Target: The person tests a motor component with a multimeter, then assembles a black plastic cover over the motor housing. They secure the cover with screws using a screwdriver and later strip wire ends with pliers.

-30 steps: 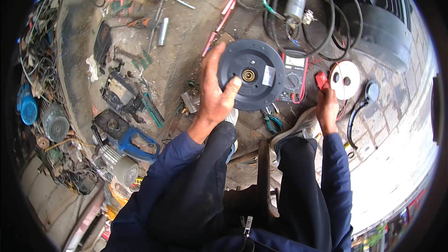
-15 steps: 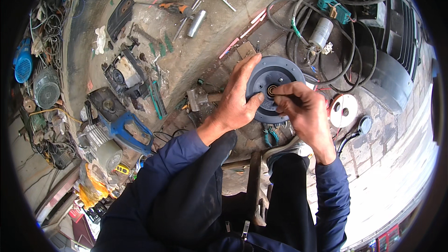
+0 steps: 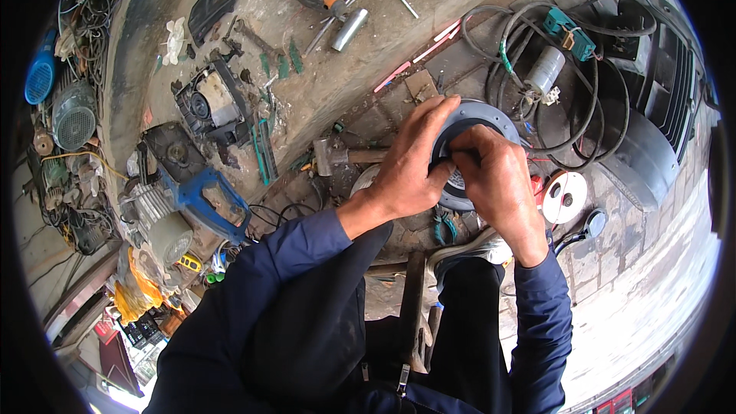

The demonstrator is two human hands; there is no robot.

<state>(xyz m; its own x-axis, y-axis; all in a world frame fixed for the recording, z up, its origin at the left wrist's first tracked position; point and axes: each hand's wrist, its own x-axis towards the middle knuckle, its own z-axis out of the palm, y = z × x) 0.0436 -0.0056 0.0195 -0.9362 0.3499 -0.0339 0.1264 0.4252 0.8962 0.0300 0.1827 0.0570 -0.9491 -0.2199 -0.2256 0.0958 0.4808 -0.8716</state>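
My left hand (image 3: 410, 161) grips the left edge of a round grey metal motor end cover (image 3: 484, 113), thumb over its face and fingers along the rim. Bent fingers of my right hand (image 3: 502, 184) are pressed together inside the cover's recess. They hide its centre, and whatever they pinch cannot be made out. The cover is held up over the ground in front of my knees. Below it lie teal-handled pliers (image 3: 445, 228). A hammer (image 3: 323, 158) with a wooden handle rests left of my left hand.
A large grey electric motor (image 3: 629, 146) stands at the right beside coiled black cable and a silver cylindrical capacitor (image 3: 545, 70). Nearer is a white-faced spool (image 3: 566, 196). On the concrete ledge at left lie an orange-handled screwdriver (image 3: 316, 1), a metal tube (image 3: 350, 29) and blue-handled tool parts (image 3: 222, 211).
My right fingers have moved deeper over the cover's centre, hiding the brass-coloured ring seen there before. Both hands and the cover sit slightly further right in view, which has itself shifted.
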